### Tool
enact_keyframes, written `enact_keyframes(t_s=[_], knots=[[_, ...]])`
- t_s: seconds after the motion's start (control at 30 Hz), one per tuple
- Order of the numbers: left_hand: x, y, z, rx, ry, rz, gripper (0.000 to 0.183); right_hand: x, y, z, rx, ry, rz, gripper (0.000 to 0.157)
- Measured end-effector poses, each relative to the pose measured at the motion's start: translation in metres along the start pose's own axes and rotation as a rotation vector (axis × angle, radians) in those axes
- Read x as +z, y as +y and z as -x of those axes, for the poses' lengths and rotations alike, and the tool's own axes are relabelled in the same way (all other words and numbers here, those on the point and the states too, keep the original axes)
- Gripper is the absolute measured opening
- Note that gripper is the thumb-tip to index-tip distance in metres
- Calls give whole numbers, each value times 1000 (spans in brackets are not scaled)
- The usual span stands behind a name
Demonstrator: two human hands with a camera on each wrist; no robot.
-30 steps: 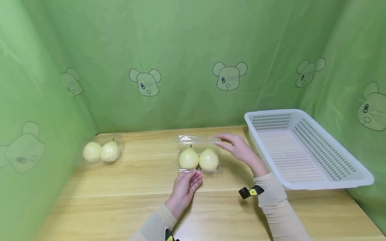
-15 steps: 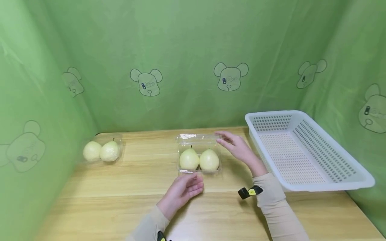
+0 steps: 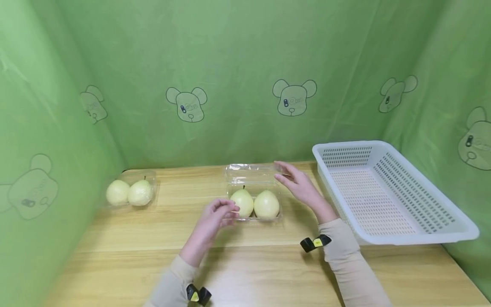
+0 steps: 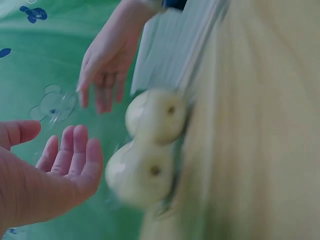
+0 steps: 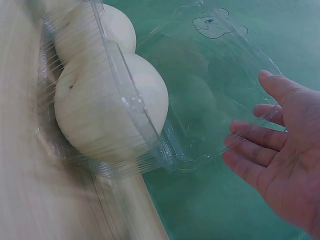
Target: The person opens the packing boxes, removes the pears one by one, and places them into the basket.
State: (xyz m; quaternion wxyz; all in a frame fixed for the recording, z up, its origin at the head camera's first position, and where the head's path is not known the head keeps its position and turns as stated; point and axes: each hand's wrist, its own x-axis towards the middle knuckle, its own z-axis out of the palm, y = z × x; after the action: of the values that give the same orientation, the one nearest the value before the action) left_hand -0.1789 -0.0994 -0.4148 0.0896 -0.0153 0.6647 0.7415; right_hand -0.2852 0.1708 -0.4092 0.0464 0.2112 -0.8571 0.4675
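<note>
Two pale yellow pears (image 3: 267, 204) sit side by side in a clear plastic clamshell box (image 5: 142, 120) at the table's middle. Its hinged lid (image 3: 251, 174) is raised and leans back on the far side. At the lid's right edge is my right hand (image 3: 301, 185); in the right wrist view its slightly bent fingers touch the lid, with the thumb apart from them. My left hand (image 3: 215, 217) hovers at the box's front left corner, beside the left pear. Its fingers are loosely bent and hold nothing, as the left wrist view shows.
A second clear box (image 3: 154, 187) with two pears (image 3: 140, 192) stands at the table's far left. On the right lies a large white perforated basket (image 3: 347, 209). Green cloth (image 3: 238, 136) with bear-head prints encloses the table's back and sides.
The lid has swung further back and up, with my right hand following at its edge. My left hand has left the box's front edge and moved left and up.
</note>
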Motion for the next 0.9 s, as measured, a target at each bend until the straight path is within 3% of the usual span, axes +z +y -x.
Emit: enact_keyframes(t_s=[0.23,0.47,0.7,0.9], knots=[[-8,18,-12,220,172,-283,31,2,-1,-2,22,8,-59,55],[-15,19,-29,375,226,-705,51,2,-21,3,39,-1,-131,56],[-19,10,-42,402,198,-1099,65,9,3,-3,55,-5,-126,62],[-19,-3,-49,352,135,-1264,64,14,22,-7,41,5,-121,66]])
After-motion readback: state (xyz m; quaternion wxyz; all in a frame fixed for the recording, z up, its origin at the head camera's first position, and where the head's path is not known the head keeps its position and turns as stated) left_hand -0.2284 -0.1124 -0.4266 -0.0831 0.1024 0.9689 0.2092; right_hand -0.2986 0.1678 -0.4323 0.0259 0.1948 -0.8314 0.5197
